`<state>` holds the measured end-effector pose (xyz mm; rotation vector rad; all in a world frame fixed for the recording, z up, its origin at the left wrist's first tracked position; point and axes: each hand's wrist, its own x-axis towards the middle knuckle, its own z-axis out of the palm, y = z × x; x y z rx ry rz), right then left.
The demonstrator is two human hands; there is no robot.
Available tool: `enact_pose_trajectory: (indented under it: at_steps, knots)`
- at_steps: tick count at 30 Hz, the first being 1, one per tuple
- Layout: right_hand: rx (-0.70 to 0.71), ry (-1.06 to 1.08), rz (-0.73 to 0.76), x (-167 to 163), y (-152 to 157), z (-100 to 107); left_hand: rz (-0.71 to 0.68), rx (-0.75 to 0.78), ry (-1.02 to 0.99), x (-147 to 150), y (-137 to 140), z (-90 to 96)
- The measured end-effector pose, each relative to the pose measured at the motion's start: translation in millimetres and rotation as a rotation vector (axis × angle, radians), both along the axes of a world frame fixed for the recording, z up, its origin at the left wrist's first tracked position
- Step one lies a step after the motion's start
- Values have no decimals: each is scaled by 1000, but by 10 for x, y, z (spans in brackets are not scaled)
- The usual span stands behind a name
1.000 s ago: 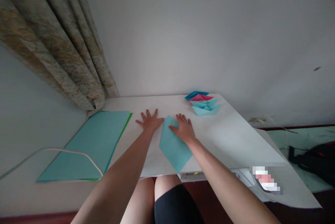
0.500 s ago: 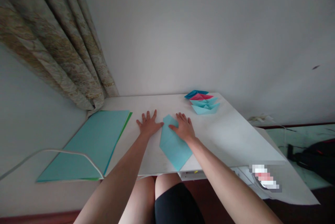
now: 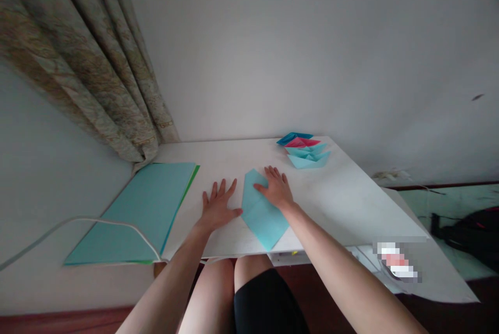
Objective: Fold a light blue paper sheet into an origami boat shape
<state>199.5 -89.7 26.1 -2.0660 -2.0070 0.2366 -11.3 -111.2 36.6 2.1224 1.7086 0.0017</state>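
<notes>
One folded light-blue sheet (image 3: pixel 262 218) is pinned flat on the bench (image 3: pixel 335 198) by the right hand (image 3: pixel 277 190), fingers spread; left edge reached by left hand's (image 3: pixel 219 210) thumb, fingers fanned. Paper stack (image 3: pixel 136 204) placed left, crossed by cable (image 3: pixel 101 219). Paper boats (image 3: pixel 310 161) lined up behind-right. Near tip set by front edge.

From the head, one camera faces forward and down, near the table (image 3: pixel 331 198).
</notes>
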Motion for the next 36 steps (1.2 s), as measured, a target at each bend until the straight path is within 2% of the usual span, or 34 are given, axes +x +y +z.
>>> enact_pose_trajectory:
  at_steps: [6, 18, 31, 36]
  knots:
    - [-3, -15, 3, 0, -11, 10, -39, -47, 8, -33, -11, 47]
    - [-14, -4, 1, -7, -12, 31, 58, -34, -45, 20, 23, 14]
    - [-7, -6, 3, -3, -11, 17, 181, 6, -37, 146, 330, -52]
    - [-12, -8, 9, 1, -8, 14, 235, 5, -51, 197, 406, -23]
